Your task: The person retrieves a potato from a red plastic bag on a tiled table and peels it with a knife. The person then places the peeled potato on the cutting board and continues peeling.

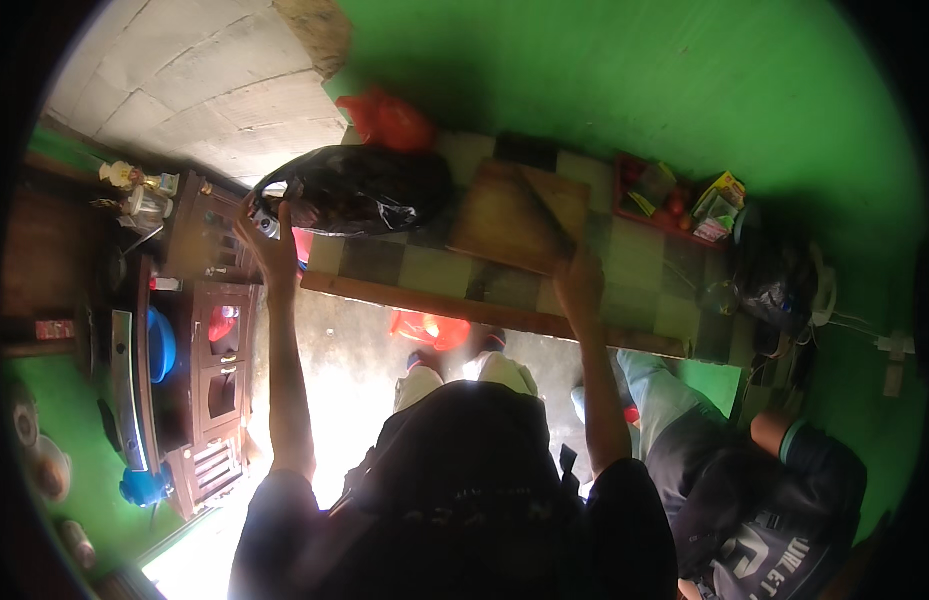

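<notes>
My left hand is at the left end of a black plastic bag, at its mouth. Its thumb and fingers are spread, but whether they grip the bag's edge is unclear. A small silvery round thing shows between them. My right hand grips the handle of a knife. The dark blade lies slantwise over a wooden cutting board, pointing away from me towards the wall. The board rests on a counter of light and dark checkered tiles, just right of the bag.
Behind the black bag is a red plastic bag. A red tray with packets stands right of the board, near another dark bag. On my right is another person. A brown wooden cabinet stands left; a red bag is below the counter.
</notes>
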The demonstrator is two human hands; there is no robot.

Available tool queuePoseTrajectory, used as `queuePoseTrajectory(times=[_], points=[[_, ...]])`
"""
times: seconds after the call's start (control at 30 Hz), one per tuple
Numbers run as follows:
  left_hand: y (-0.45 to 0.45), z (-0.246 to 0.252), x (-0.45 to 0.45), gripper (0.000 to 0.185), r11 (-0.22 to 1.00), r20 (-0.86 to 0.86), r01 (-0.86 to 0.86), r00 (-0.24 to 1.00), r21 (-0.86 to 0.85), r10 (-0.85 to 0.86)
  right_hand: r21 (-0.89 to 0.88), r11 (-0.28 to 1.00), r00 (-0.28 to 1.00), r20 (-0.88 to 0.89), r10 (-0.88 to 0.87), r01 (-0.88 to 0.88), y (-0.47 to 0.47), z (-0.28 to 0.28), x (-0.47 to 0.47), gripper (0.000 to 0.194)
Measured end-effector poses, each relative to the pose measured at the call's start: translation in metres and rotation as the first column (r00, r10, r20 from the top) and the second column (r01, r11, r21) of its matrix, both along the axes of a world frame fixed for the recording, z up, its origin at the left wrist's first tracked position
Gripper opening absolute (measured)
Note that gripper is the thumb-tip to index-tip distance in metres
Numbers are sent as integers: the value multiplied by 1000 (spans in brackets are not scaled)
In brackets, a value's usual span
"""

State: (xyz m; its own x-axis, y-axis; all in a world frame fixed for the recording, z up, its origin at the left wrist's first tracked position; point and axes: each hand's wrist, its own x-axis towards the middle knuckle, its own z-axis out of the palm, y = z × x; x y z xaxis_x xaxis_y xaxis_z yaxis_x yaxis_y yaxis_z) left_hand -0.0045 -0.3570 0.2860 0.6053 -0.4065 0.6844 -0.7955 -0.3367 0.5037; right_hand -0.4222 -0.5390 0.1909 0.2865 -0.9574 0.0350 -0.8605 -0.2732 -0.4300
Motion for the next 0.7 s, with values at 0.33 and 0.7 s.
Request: queuePoseTrajectory(times=[0.33,0.7], points=[[-50,-91,-183,59,553,-345,738,672,388,-655,88,995,994,98,48,-57,31,-31,-62,44],[-67,-151,-194,61,558,-312,540,834,630,-455,-143,988,963,249,98,-63,66,-30,-66,38]])
